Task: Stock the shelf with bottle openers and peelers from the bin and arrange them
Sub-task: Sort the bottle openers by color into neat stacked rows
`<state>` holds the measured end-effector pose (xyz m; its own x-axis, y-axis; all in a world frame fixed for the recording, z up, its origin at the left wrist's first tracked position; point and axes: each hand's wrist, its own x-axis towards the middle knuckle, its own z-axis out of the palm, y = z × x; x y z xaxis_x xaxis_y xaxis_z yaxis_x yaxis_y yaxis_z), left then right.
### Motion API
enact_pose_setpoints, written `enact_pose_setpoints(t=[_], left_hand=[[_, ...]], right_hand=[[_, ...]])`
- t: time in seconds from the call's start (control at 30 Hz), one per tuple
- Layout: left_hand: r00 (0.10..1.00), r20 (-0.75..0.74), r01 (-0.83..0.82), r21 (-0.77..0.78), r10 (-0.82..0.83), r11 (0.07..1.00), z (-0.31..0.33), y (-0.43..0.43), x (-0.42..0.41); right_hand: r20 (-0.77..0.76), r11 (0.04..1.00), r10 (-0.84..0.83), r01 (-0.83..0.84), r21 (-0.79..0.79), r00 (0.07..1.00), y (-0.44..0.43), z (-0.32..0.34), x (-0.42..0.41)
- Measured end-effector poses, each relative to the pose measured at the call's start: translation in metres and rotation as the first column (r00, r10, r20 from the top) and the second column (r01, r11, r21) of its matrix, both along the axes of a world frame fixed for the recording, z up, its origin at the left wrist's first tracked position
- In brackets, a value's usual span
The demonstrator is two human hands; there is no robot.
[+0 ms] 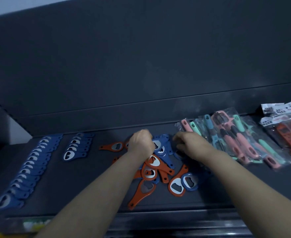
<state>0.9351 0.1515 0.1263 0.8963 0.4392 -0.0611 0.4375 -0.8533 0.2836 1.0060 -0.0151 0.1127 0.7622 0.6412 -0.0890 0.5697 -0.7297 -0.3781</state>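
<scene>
Both hands reach into the far end of the loose heap of flat orange and blue bottle openers (158, 167) mid-shelf. The left hand (142, 143) is curled tight and the right hand (191, 144) has its fingers bent down; what either holds I cannot tell. Neat rows of blue openers (29, 165) lie at nine o'clock and bagged pastel peelers (235, 140) at three. Pulling at interlocked handles could scatter the heap, shove the bags, or knock openers off the edge at six.

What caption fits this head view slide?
Left hand and right hand over mixed bottle openers, between blue rows and bagged peelers.
</scene>
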Motion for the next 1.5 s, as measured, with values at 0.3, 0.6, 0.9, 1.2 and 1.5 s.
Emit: enact_pose_setpoints(t=[0.3, 0.6, 0.9, 1.2, 1.5], left_hand=[[0.988, 0.074, -0.112, -0.278, 0.138, 0.954, -0.009, 0.003, 0.003], [0.916, 0.234, -0.172, -0.502, 0.325, 0.848, -0.006, 0.025, -0.01], [0.886, 0.264, -0.26, -0.399, 0.381, 0.88, 0.005, 0.086, -0.056], [0.911, 0.181, -0.318, -0.262, 0.371, 0.911, -0.001, 0.193, -0.151], [0.959, 0.198, -0.175, -0.149, 0.203, 0.973, -0.016, 0.256, -0.169]], right_hand=[[0.14, 0.927, 0.217, -0.159, -0.339, 0.966, -0.009, 0.015, 0.012], [0.123, 0.995, 0.053, -0.043, -0.086, 0.991, -0.002, 0.008, 0.02], [0.051, 0.947, 0.01, -0.025, 0.319, 0.999, 0.068, 0.034, -0.033], [0.042, 0.95, 0.106, -0.114, 0.29, 0.993, 0.169, 0.029, -0.099], [-0.007, 0.96, 0.084, -0.079, 0.267, 0.996, 0.229, 0.014, -0.142]])
